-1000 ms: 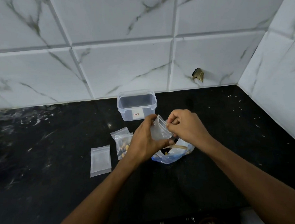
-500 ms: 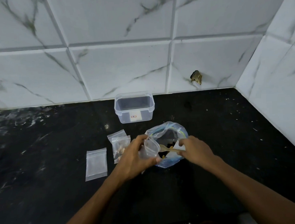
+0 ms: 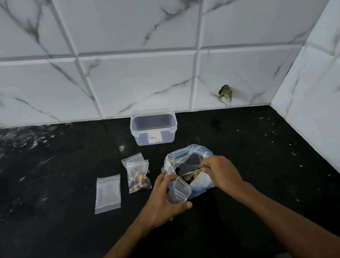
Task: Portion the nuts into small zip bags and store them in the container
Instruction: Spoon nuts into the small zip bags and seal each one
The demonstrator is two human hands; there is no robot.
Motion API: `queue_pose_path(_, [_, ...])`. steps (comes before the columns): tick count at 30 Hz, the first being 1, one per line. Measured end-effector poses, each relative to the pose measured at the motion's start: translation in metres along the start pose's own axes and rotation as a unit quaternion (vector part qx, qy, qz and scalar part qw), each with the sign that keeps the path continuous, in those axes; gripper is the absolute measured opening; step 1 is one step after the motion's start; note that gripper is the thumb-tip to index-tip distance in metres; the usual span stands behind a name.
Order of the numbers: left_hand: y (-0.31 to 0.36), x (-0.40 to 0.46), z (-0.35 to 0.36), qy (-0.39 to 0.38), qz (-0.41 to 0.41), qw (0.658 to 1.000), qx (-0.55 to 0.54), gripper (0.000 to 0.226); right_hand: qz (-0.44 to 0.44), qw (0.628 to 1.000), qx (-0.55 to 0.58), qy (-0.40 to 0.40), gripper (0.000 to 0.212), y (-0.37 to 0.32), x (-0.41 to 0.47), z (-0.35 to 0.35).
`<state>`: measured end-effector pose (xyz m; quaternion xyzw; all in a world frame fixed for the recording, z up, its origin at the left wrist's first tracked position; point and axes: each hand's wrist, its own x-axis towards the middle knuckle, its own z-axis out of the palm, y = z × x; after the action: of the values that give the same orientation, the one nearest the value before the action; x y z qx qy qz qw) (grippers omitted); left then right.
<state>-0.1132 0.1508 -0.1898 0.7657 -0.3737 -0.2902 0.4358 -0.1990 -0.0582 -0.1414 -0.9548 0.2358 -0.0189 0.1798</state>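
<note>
My left hand [image 3: 164, 199] grips a small clear zip bag [image 3: 178, 191], its mouth held open beside the big bag. My right hand [image 3: 221, 171] pinches the handle of a wooden spoon [image 3: 190, 173] whose bowl reaches into the large clear nut bag [image 3: 188, 157] with a blue zip rim. A filled small bag of nuts [image 3: 138, 177] lies left of it, overlapping another small bag [image 3: 132, 158]. An empty flat zip bag [image 3: 108, 193] lies further left. The clear plastic container [image 3: 153, 127] stands open by the wall.
The black stone counter [image 3: 50, 182] meets white marble-look tiled walls at the back and on the right, forming a corner. A chipped hole [image 3: 225, 92] marks the back wall. Pale specks are scattered over the counter at right.
Both hands dropped from in front of the container to the big bag. My right hand let go of the small bag's mouth and took the spoon; my left hand keeps holding the small bag open.
</note>
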Motion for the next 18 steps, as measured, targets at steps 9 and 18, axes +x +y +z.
queue_pose_path(9, [0.0018, 0.0038, -0.0007, 0.000, 0.000, 1.000, 0.015, 0.077, 0.028, 0.996, 0.083, -0.017, 0.016, -0.0037, 0.0028, 0.0017])
queue_pose_path(18, [0.0101, 0.0021, 0.0015, -0.020, -0.009, 1.000, 0.014, 0.069, 0.145, 0.958, 0.220, -0.115, 0.017, -0.0099, 0.0030, 0.0089])
